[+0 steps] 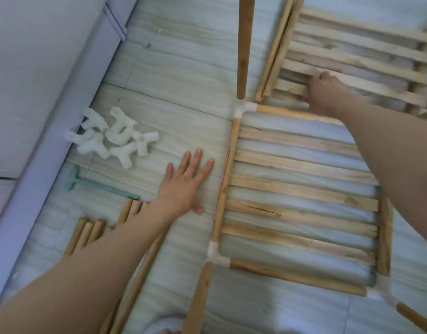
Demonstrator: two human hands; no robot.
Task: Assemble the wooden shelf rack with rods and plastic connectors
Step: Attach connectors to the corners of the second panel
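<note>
White plastic connectors sit heaped by the sofa base, loose rods below them. Left hand lies flat on the floor, fingers spread, just beside the part-built shelf with its corner connectors fitted. Right hand curls around a slat of the stacked slatted panels.

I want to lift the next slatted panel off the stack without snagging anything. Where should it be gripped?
Probably by the near-left slat ends of the top slatted panel, where the right hand already reaches. Come from the near side: loose rods lie along its left edge, and open gaps between slats let fingers curl under.
</note>
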